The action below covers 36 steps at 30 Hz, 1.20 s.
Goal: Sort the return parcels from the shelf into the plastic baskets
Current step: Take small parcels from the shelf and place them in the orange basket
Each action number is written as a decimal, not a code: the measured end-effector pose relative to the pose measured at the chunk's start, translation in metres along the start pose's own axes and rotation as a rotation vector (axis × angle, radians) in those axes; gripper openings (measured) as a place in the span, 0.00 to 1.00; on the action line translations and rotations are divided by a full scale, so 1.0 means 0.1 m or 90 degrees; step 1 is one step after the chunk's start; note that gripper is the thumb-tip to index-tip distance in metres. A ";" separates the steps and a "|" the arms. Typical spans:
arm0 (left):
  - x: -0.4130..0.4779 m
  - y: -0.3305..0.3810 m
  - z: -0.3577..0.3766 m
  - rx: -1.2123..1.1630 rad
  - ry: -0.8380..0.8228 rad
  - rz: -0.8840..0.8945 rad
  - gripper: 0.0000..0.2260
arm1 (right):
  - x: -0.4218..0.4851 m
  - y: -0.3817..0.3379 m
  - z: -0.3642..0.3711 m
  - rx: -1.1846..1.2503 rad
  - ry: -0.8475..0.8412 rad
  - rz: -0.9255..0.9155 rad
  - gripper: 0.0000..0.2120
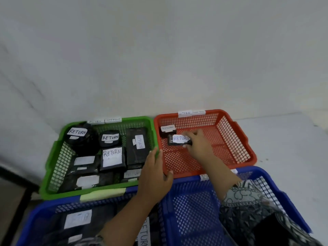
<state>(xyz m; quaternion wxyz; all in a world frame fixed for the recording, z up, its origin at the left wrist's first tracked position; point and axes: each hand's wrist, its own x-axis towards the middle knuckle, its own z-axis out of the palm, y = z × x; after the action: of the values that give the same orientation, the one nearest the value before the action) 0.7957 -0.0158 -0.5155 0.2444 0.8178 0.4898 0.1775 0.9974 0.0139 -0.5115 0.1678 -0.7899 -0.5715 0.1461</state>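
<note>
My right hand (198, 144) grips a small black parcel (175, 140) with a white "RETURN" label, low inside the red basket (248, 151) near its far left corner. Another small black parcel (167, 129) lies just behind it in that basket. My left hand (154, 176) rests with straight fingers on the edge where the green basket (53, 167) meets the red one, holding nothing. The green basket holds several black parcels with "RETURN" labels (111, 157).
Two blue baskets sit nearest me: the left blue basket (35, 215) holds dark labelled parcels, the right blue basket (191, 210) shows only bare mesh. A white wall (159, 59) rises right behind the baskets. White floor (287, 139) lies to the right, a dark frame (17, 192) to the left.
</note>
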 end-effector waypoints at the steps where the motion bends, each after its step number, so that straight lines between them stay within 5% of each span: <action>1: 0.02 0.00 0.05 0.000 0.001 -0.017 0.34 | 0.08 0.04 0.07 -0.005 -0.015 0.001 0.24; 9: 0.02 -0.05 0.25 0.011 0.051 -0.032 0.34 | 0.54 0.19 0.41 0.016 -0.098 -0.009 0.25; 23: -0.01 -0.05 0.27 0.091 0.039 -0.044 0.34 | 0.67 0.22 0.50 0.112 -0.060 0.007 0.20; 36: -0.28 0.10 -0.04 0.135 0.011 -0.016 0.34 | 0.14 -0.04 -0.03 -0.007 0.007 -0.015 0.21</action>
<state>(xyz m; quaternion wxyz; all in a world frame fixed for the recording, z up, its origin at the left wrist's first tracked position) 0.7884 -0.0442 -0.5080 0.1546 0.8313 0.5182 0.1283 0.9997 0.0278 -0.5080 0.1684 -0.7848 -0.5806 0.1366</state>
